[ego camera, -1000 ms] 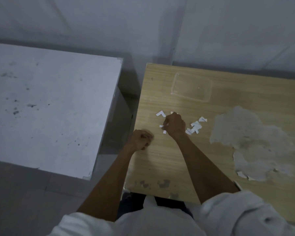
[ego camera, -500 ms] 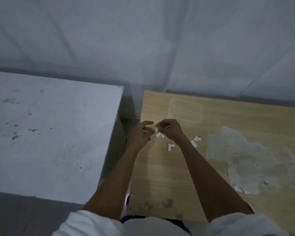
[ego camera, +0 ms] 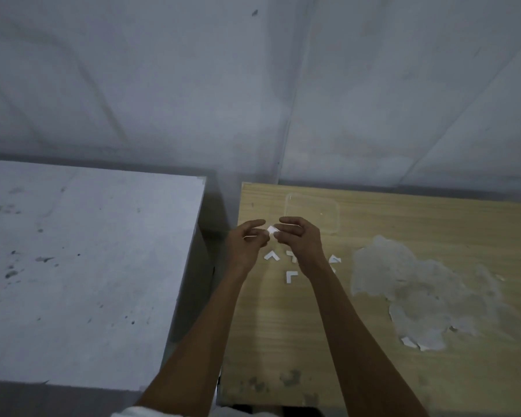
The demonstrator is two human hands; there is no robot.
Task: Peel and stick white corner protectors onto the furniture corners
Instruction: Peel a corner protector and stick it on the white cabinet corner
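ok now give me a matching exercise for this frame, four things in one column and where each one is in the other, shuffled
Things:
1. held corner protector
2. clear container
3. white table
4. peeled patch

Places:
a. on the wooden table, right of the right hand and its forearm
b. pinched between the fingertips of the left hand and the right hand
c. across a gap, left of the wooden table
d. on the wooden table, just beyond the hands, towards the wall

Pairs: 1-b, 2-d, 3-c, 4-a
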